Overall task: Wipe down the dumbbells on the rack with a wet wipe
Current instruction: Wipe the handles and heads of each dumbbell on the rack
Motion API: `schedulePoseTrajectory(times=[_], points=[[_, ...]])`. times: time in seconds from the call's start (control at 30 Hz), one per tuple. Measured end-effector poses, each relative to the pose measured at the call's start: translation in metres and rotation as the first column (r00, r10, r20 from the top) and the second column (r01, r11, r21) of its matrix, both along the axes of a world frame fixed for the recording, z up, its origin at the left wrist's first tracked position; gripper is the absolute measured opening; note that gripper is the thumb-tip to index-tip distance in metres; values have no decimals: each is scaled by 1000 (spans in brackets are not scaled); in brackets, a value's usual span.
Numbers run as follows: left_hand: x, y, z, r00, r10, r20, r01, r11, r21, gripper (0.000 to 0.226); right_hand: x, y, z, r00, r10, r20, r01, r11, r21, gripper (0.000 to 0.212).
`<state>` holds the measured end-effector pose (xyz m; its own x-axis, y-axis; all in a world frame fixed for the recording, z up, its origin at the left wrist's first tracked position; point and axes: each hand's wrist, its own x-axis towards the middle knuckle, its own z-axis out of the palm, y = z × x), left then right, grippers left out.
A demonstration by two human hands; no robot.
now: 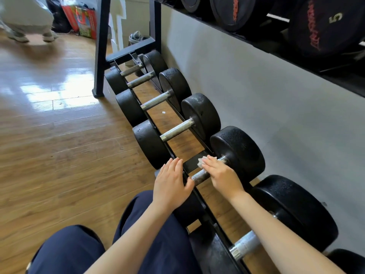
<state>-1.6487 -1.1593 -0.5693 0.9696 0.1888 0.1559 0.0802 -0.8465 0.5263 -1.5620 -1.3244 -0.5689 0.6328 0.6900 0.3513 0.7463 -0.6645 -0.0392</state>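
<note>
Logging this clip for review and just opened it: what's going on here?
A person crouches beside a low dumbbell rack along a wall. The right hand presses a white wipe on the metal handle of one dumbbell, fingers lying over it. The left hand rests flat on that dumbbell's near end, apparently steadying it. More dumbbells sit in the row on both sides; whether those have been wiped cannot be told.

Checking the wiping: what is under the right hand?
A white wet wipe pokes out beneath the right hand, pressed on the dumbbell handle. The rest of the wipe is covered.
</note>
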Motion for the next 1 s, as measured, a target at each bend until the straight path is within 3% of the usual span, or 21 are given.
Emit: schedulePoseTrajectory(times=[0.1, 0.2, 0.27, 0.33, 0.43, 0.5, 0.63, 0.7, 0.83, 1.0], points=[[0, 0, -2, 1000, 0, 11, 1, 1000, -10, 63, -3, 1, -17, 999, -51, -1, 50, 986, -161, 64], [2, 2, -5, 1000, -7, 24, 8, 1000, -25, 64, -23, 3, -30, 996, 91, 6, -85, 946, -312, 76], [2, 1, -6, 1000, -15, 19, 15, 1000, -14, 68, -23, 1, -29, 993, 106, 58, -80, 937, -341, 72], [1, 0, -6, 1000, -6, 12, 6, 1000, 5, 78, -15, -4, -28, 991, -25, 129, 60, 960, -274, 61], [-4, -3, -10, 998, 56, 6, -56, 998, 28, 93, -10, -5, -30, 968, -245, 60, 251, 960, -125, 65], [-5, -3, -12, 996, 85, 5, -85, 996, 25, 96, -15, 1, -38, 977, -203, 61, 210, 969, -131, 69], [-4, -3, -13, 997, 82, -11, -81, 996, 28, 98, -24, 2, -39, 990, 130, 61, -106, 948, -301, 66], [-5, -3, -11, 997, 80, -18, -80, 997, 25, 98, -14, -4, -32, 996, 54, 77, -29, 955, -295, 70], [-4, -2, -12, 996, 90, -16, -90, 996, 22, 93, -11, 3, -36, 975, -215, 47, 218, 973, -79, 50], [-5, -1, -13, 997, 79, -18, -78, 997, 18, 95, -14, -3, -31, 990, 138, 33, -121, 942, -314, 54]])
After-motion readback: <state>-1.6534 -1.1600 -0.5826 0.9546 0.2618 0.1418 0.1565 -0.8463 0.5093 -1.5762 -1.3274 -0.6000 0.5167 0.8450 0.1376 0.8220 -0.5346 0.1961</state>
